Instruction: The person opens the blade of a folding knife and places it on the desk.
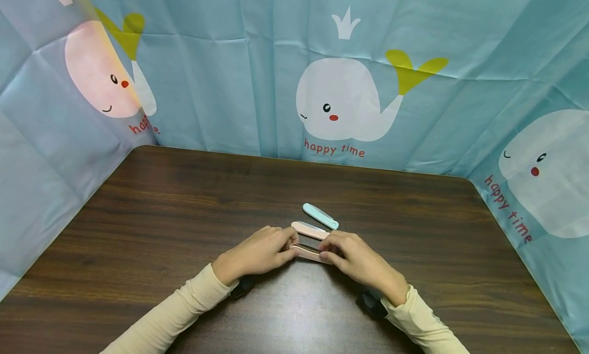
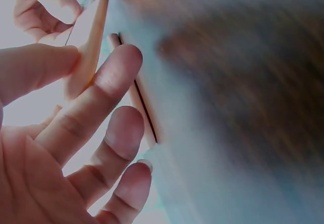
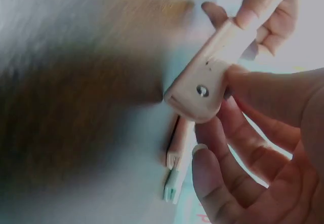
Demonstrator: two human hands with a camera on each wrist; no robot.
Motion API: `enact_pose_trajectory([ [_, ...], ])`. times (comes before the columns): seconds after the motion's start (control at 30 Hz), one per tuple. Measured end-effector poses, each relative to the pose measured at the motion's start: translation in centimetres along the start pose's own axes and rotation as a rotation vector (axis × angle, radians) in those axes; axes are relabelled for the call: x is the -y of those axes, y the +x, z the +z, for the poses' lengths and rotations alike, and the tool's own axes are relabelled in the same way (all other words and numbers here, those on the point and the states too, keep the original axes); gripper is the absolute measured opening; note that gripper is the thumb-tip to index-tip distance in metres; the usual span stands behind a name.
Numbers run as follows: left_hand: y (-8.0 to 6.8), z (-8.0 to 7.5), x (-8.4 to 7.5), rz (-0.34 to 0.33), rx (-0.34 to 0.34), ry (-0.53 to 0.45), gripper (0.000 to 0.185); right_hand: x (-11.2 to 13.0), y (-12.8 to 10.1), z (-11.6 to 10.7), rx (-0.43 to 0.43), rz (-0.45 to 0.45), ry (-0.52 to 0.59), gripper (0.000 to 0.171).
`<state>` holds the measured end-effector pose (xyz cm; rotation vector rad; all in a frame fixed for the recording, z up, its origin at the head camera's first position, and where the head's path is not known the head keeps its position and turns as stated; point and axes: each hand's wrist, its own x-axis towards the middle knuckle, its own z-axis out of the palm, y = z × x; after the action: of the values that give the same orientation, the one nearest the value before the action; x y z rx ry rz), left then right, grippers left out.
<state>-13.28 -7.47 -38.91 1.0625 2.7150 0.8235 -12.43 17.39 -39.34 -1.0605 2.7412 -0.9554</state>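
Both hands hold a pale pink folding knife (image 1: 309,253) low over the table, one at each end. In the left wrist view, my left hand (image 1: 262,249) pinches one end of this knife (image 2: 91,46) between thumb and index finger. My right hand (image 1: 361,259) pinches the other end, where a round metal rivet shows on the knife (image 3: 195,84) in the right wrist view. Just beyond the hands lies a second pink folding knife (image 1: 309,229), partly behind the right fingers. Farther back is a mint green folding knife (image 1: 319,216). The blades appear folded into the handles.
The dark wood-grain table (image 1: 184,200) extends around the hands. A light blue curtain (image 1: 221,88) with printed whales stands along its back and sides. Black wrist straps (image 1: 371,303) sit beneath the forearms.
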Motion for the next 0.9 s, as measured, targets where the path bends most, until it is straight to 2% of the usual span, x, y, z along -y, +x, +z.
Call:
enact_pose_trajectory([
  [0.13, 0.1, -0.1, -0.1, -0.001, 0.001, -0.059, 0.011, 0.0, 0.0, 0.0, -0.05, -0.004, 0.053, 0.006],
  [0.27, 0.2, -0.2, -0.2, -0.001, -0.011, -0.145, 0.011, 0.2, 0.0, 0.0, -0.092, -0.007, 0.061, 0.009],
  [0.5, 0.2, -0.3, -0.5, -0.015, -0.092, -0.291, 0.014, 0.8, 0.0, -0.2, -0.164, -0.003, 0.062, 0.008],
  [0.67, 0.2, -0.4, -0.8, -0.037, -0.147, -0.339, 0.019, 1.2, 0.1, -0.2, -0.191, -0.01, 0.112, 0.007],
  [0.9, 0.2, -0.2, -1.0, -0.026, -0.152, -0.352, 0.018, 1.6, 0.1, 0.0, -0.228, -0.009, 0.121, 0.007],
])
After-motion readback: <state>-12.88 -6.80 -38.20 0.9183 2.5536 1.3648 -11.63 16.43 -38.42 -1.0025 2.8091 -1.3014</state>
